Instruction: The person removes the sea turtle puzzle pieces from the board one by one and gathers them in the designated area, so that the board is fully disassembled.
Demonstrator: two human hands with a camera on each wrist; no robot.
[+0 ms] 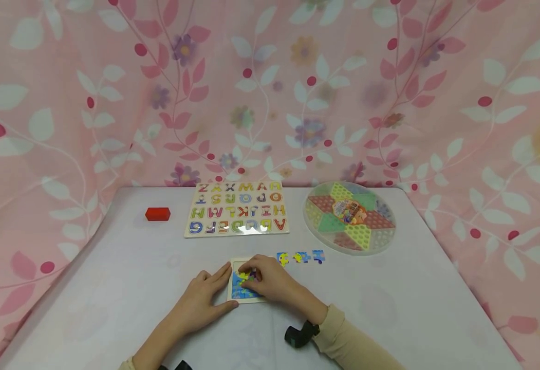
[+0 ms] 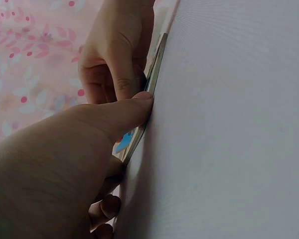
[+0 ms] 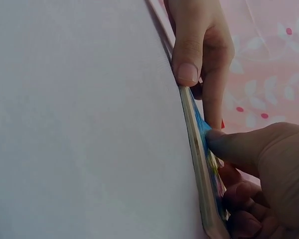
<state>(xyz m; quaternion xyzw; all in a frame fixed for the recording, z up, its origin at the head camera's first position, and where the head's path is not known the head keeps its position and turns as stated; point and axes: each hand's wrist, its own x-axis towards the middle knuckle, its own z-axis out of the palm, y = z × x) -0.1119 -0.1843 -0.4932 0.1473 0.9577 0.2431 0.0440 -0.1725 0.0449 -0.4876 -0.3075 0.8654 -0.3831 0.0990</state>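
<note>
At lower centre, the puzzle (image 1: 242, 293) looks part-filled, three pieces (image 1: 301, 257) unplaced; the left hand (image 1: 200, 300), spread, braces it; the right hand (image 1: 272, 280) bends over, hold unclear.

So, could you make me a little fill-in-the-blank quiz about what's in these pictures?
1. The block left of the letter board is coloured ____.
2. The round game board carries a big pattern shaped like a ____.
3. The hand at the left edge of the puzzle tray is the person's ____ one.
4. The backdrop cloth has a ____ background.

Missing words: red; star; left; pink.
</note>
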